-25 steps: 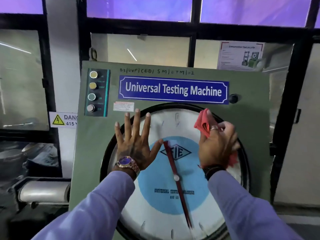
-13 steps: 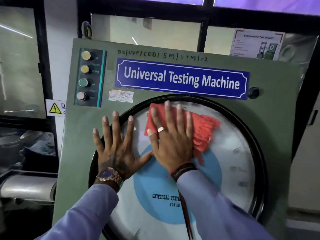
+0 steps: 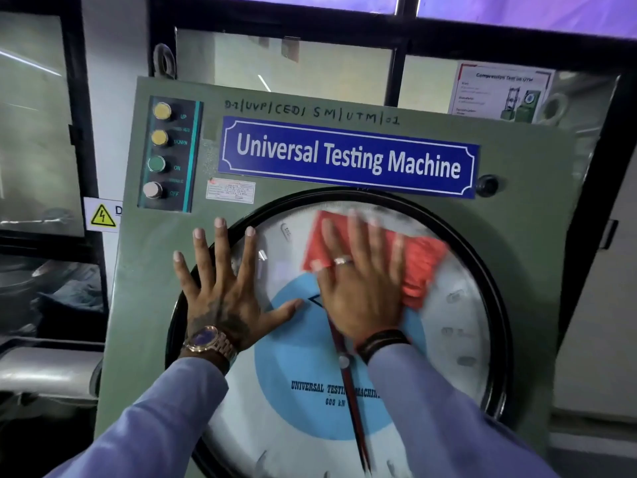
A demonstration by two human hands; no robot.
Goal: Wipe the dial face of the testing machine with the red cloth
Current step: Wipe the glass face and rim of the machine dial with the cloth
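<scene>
The green testing machine point(image 3: 537, 257) fills the view, with a large round dial face point(image 3: 296, 419), white with a light blue centre and a black rim. A red cloth point(image 3: 422, 267) lies flat on the upper part of the dial. My right hand point(image 3: 362, 288) presses on the cloth with fingers spread, blurred by motion. My left hand point(image 3: 224, 291) rests flat with fingers apart on the dial's upper left rim and holds nothing. A dark red pointer point(image 3: 355, 419) runs down from under my right hand.
A button panel point(image 3: 169, 153) with several round buttons sits at the machine's upper left. A blue nameplate point(image 3: 348, 157) is above the dial, with a black knob point(image 3: 486, 184) beside it. Windows stand behind; a yellow danger sign point(image 3: 102, 215) is on the left wall.
My right hand has spread the cloth flat on the dial and slid it from the upper left towards the upper right. The left hand stays pressed in place.
</scene>
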